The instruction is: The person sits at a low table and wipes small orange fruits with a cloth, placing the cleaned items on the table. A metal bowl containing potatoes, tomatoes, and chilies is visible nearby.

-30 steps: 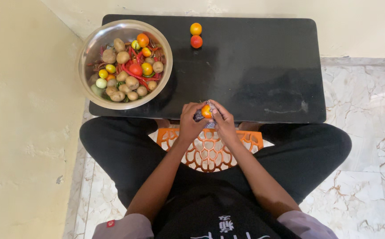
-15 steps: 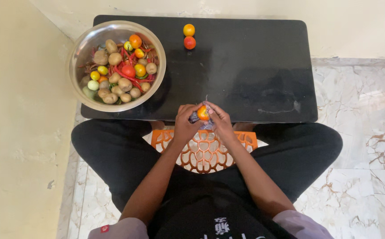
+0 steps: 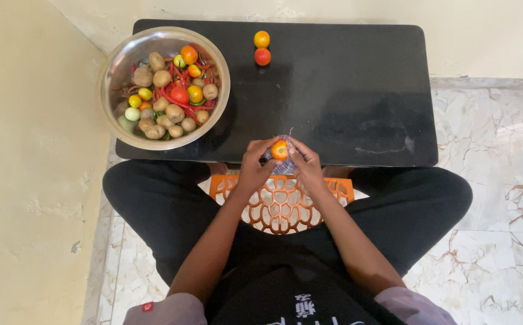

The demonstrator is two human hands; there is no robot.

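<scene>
Round glossy tomato [image 3: 280, 150], seemingly cloth-wrapped, between fingers [image 3: 264, 146]

A low black table [image 3: 346, 90] stands against a plain cream wall [image 3: 484, 30], its glossy top catching soft light. Beneath it runs a white marble floor [image 3: 490, 198] with brown veins, and an orange lattice stool [image 3: 282, 207] sits close by.

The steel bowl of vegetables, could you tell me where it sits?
In the head view, the steel bowl sits on the black table's far-left corner, left of two loose tomatoes.
</scene>
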